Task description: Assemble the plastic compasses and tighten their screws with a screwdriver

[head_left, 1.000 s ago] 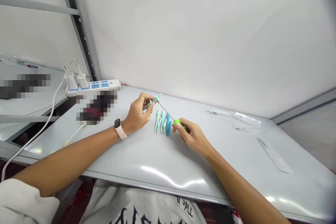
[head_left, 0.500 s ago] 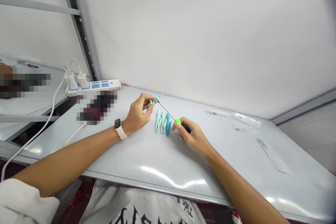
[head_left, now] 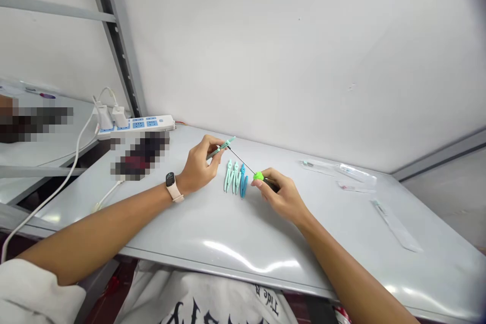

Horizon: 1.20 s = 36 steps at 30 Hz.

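Observation:
My left hand [head_left: 205, 162] is closed on a mint-green drawing compass [head_left: 227, 144], held tilted above the table. My right hand [head_left: 281, 193] grips a screwdriver [head_left: 259, 176] with a green and black handle. The thin shaft points up and left, and its tip meets the compass near the hinge. Below the hands, two mint compasses [head_left: 232, 177] and a blue compass [head_left: 243, 181] lie side by side with their points toward me. A watch [head_left: 170, 179] with a pale strap is on my left wrist.
A white power strip [head_left: 152, 122] with plugged-in chargers stands at the back left. Near it lies a dark blurred object [head_left: 142, 157] with a white cable [head_left: 110, 193]. Several clear plastic sleeves [head_left: 397, 225] are spread at the right. A metal frame post [head_left: 117, 35] rises at left.
The fingers of my right hand have shifted slightly on the screwdriver, and its green collar has turned a little. My left hand and the compass stay nearly still.

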Available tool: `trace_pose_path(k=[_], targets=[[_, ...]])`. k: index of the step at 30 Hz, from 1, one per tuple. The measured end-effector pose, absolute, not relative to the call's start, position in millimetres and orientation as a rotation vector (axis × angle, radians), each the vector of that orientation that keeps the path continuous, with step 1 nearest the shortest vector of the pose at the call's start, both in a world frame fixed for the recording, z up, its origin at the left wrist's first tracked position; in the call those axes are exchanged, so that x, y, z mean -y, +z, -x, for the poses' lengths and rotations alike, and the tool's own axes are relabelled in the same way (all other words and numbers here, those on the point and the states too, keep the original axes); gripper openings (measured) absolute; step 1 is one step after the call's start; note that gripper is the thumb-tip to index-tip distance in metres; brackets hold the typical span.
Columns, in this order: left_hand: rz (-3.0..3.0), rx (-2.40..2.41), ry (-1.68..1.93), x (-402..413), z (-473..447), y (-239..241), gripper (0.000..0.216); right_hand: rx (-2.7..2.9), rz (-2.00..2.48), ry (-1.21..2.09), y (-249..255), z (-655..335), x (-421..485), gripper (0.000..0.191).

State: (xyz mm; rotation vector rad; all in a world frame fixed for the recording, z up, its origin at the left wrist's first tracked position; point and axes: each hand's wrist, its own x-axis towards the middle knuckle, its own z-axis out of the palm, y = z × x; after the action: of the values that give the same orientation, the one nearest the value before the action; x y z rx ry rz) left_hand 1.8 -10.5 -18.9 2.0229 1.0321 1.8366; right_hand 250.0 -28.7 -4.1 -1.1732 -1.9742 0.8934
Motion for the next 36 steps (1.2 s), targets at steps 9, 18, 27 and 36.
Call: trace_pose_path(k=[9, 18, 27, 36], targets=[[-2.051, -1.053, 1.843, 8.8, 0.3, -22.7, 0.011, 1.878, 1.196, 0.912, -1.6, -246.5, 28.9, 0.041], [-2.036, -1.033, 1.835, 10.3, -1.2, -20.8, 0.011, 2.073, 1.166, 0.927, -3.1, -250.3, 29.0, 0.048], [-2.028, -1.05, 1.819, 10.1, -0.6, -21.8, 0.011, 1.875, 1.213, 0.914, 0.1, -246.5, 29.4, 0.044], [-1.998, -1.053, 1.819, 10.3, -1.6, -21.7, 0.012, 2.042, 1.174, 0.891, -1.0, -248.7, 30.6, 0.044]])
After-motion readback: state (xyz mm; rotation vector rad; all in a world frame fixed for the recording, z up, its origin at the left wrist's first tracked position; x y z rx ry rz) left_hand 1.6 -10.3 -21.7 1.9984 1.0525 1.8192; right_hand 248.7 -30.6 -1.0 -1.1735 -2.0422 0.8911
